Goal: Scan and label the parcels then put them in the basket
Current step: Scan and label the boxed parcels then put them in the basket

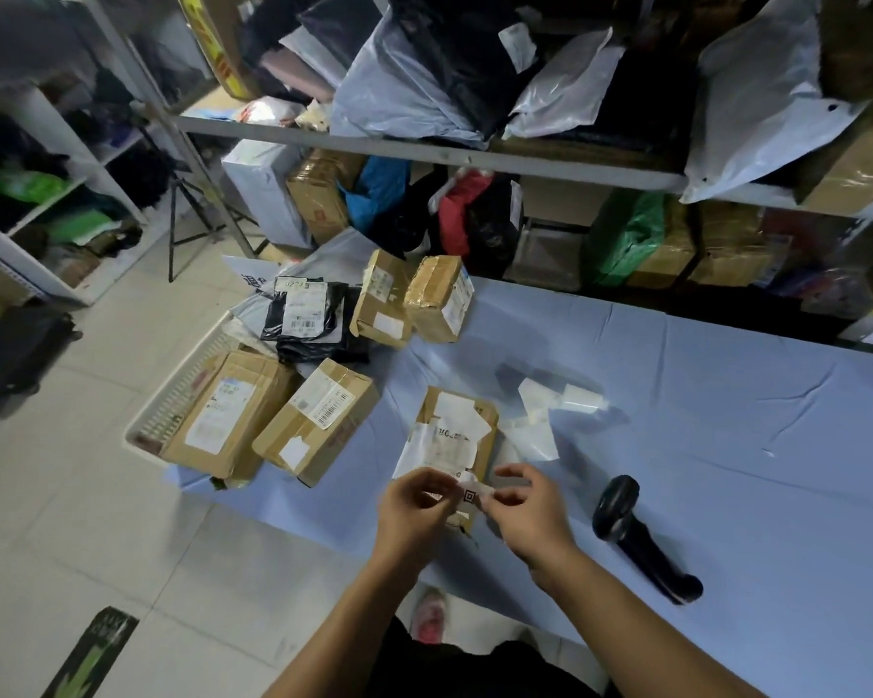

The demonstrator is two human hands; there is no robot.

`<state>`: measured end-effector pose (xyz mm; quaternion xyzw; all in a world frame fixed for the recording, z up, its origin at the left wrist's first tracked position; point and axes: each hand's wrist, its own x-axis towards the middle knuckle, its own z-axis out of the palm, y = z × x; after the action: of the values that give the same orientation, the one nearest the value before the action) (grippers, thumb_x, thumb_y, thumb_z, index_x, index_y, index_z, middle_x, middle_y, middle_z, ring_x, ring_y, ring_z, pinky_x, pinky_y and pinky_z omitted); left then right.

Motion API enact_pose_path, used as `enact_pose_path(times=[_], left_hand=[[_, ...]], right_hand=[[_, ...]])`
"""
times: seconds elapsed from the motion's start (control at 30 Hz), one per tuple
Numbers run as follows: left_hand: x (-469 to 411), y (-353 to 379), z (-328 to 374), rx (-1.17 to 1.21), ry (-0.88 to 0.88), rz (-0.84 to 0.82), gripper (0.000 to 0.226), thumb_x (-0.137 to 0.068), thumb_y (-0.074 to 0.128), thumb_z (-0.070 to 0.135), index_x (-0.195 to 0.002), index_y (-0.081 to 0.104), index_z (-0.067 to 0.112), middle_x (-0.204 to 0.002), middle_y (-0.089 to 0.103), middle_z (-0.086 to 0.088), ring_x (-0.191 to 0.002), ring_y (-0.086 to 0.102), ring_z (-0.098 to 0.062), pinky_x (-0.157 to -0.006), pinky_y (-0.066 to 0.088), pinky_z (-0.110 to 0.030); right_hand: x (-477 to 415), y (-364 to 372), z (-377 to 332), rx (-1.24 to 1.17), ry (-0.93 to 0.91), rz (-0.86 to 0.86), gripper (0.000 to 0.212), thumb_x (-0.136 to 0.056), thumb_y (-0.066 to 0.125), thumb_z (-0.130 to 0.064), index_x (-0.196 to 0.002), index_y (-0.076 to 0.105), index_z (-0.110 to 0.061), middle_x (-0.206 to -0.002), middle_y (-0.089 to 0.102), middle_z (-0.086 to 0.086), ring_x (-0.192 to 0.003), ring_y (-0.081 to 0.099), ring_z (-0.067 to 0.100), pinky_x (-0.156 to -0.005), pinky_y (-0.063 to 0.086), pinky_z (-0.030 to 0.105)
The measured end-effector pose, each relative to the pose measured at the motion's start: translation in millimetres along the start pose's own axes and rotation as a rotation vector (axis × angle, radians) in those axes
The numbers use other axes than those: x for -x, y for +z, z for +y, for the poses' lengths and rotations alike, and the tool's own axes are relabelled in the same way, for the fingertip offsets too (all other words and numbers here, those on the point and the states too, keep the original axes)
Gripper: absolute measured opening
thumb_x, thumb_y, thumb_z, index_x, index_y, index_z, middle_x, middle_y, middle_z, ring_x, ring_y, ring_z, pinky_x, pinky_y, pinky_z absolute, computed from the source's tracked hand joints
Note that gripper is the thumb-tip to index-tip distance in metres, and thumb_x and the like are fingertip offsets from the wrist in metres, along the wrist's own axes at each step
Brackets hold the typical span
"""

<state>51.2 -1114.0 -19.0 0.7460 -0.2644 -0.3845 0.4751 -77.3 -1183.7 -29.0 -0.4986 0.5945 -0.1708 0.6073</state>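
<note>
Both L hand (pixel 414 503) & R hand (pixel 530 513) pinch label (pixel 470 494), long axis left-right.

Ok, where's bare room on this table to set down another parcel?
Bare cloth lies right of the scanner and behind the label scraps, toward the shelf. The left end is crowded: boxes and black bags pile at the basket.

Tablecloth (pixel 752 445) right of the scanner (pixel 636 531) lies open; boxes (pixel 318 420) (one seemingly overhanging the basket (pixel 172 400)) crowd the left edge.
</note>
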Motion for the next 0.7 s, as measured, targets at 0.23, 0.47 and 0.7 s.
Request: enact_pose_path(times=[0.23, 0.47, 0.7], left_hand=[[-47, -21, -12, -0.151, 0.087, 0.039, 0.016, -0.079, 0.078, 0.005, -0.073, 0.073, 0.019, -0.067, 0.071, 0.006, -0.060, 0.066, -0.004, -0.059, 0.052, -0.022], [-89, -29, -20, -0.372, 0.147, 0.106, 0.007, -0.084, 0.073, 0.012, -0.080, 0.072, 0.017, -0.082, 0.059, 0.004, -0.072, 0.057, -0.011, -0.059, 0.040, -0.016], [-115, -38, -32, -0.495, 0.110, 0.059, 0.008, -0.086, 0.069, 0.020, -0.079, 0.068, 0.020, -0.083, 0.065, 0.007, -0.074, 0.060, -0.014, -0.057, 0.043, -0.026]], right_hand=[[-16, 36, -26, 0.015, -0.013, 0.105, 0.029, -0.081, 0.078, -0.006, -0.097, 0.061, -0.023, -0.090, 0.071, 0.003, -0.082, 0.069, 0.014, -0.064, 0.056, 0.026], [-45, 81, -37, 0.278, -0.075, 0.310, 0.026, -0.078, 0.080, -0.015, -0.081, 0.056, -0.023, -0.081, 0.061, -0.010, -0.075, 0.060, 0.012, -0.059, 0.040, 0.017], [-63, 99, -38, 0.447, -0.101, 0.329, 0.013, -0.080, 0.079, -0.013, -0.082, 0.066, -0.015, -0.082, 0.067, -0.001, -0.078, 0.062, 0.014, -0.069, 0.048, 0.023]])
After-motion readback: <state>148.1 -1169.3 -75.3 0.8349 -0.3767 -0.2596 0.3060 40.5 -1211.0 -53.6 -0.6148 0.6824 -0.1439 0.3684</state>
